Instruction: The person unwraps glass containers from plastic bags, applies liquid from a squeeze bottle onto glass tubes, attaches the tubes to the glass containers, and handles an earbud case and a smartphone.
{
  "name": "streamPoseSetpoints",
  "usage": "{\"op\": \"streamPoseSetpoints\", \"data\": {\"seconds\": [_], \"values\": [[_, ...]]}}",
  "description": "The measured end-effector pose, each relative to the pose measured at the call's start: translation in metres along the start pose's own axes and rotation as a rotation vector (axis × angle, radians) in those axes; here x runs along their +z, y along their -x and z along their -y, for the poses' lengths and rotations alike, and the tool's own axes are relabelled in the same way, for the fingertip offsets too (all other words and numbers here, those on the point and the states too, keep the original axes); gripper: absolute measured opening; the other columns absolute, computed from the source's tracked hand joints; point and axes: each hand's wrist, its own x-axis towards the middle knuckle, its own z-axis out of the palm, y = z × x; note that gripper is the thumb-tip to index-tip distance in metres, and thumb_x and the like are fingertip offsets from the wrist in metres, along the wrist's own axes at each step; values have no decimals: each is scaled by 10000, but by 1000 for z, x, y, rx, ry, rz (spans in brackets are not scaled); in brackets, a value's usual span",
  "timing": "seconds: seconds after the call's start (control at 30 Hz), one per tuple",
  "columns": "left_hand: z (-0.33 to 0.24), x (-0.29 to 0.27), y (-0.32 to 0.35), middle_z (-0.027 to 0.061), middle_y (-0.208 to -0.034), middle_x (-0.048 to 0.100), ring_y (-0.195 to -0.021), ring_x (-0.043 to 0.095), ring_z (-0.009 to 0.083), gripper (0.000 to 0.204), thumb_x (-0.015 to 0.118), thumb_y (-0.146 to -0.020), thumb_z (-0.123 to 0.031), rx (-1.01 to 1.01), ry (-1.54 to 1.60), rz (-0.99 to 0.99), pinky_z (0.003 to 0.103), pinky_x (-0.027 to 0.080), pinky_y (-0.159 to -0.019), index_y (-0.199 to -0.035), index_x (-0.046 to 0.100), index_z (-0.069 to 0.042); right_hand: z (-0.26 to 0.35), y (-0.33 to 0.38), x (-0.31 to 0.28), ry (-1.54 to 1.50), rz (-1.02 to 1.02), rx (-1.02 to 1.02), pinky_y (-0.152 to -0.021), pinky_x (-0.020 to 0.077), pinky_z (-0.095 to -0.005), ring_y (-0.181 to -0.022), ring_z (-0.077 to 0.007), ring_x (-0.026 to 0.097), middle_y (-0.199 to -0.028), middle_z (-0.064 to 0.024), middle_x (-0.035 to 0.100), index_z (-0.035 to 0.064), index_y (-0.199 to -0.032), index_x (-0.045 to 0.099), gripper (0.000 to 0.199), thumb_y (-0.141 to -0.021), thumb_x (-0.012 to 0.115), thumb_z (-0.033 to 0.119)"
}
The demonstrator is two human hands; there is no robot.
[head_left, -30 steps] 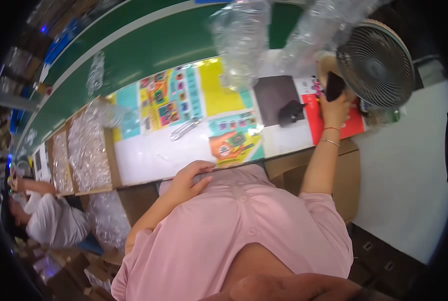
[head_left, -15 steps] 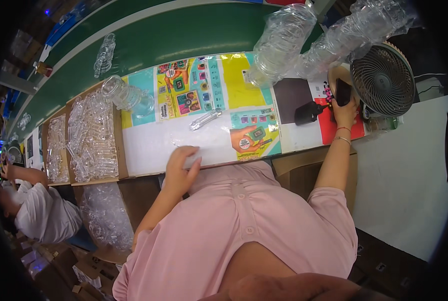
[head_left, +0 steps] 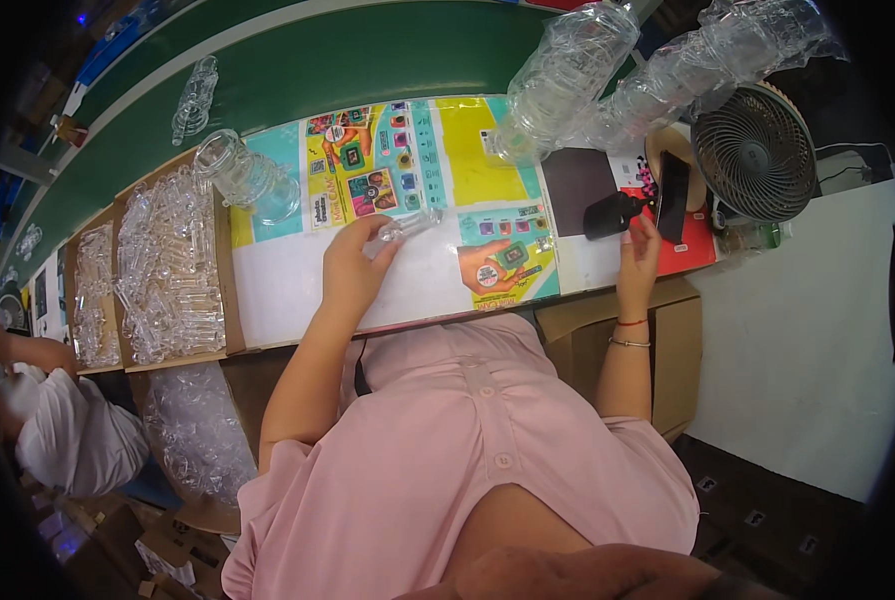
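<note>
My left hand [head_left: 353, 265] has its thumb and fingers around the near-left end of a small clear plastic tube [head_left: 415, 224], which lies at a slant over the printed sheet. My right hand [head_left: 639, 258] reaches up to a black bottle [head_left: 607, 216] lying on its side, its narrow tip pointing right. The fingers of that hand are stretched out, with the thumb at the bottle's lower edge; no closed grip shows. Just beyond the fingers, a dark phone [head_left: 673, 195] leans against a round tan object [head_left: 657, 150].
Cardboard trays [head_left: 229, 285] of clear tubes stand at left, beside a stack of clear round parts [head_left: 247, 180]. Bagged clear parts [head_left: 572, 75] rise at the back right, near a fan [head_left: 754, 155]. A green conveyor belt [head_left: 367, 60] runs behind. Another person [head_left: 72, 425] sits far left.
My left hand has moved forward from the table's front edge to the clear tube. My right hand has let go of the phone and come left and nearer to the black bottle.
</note>
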Motion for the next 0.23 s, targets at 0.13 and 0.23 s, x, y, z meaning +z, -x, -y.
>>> {"op": "streamPoseSetpoints", "data": {"seconds": [0.13,0.23], "values": [[-31,-24,21,147,-1132,603,-1020,596,233,339,673,-773,22,-99,766,107,313,489,-867,-1090,553,4,-3,2,4,-333,97,112,-993,382,-337,-1179,-218,457,-1309,-128,413,22,-1319,363,468,-875,508,-7],[-47,-41,36,102,-1169,603,-1024,602,258,426,621,-826,16,-23,1108,153,319,463,-914,-1228,500,-61,5,-1,5,-536,152,131,-1039,353,-366,-1245,-227,399,-1342,-130,382,31,-1374,278,542,-888,518,15]]}}
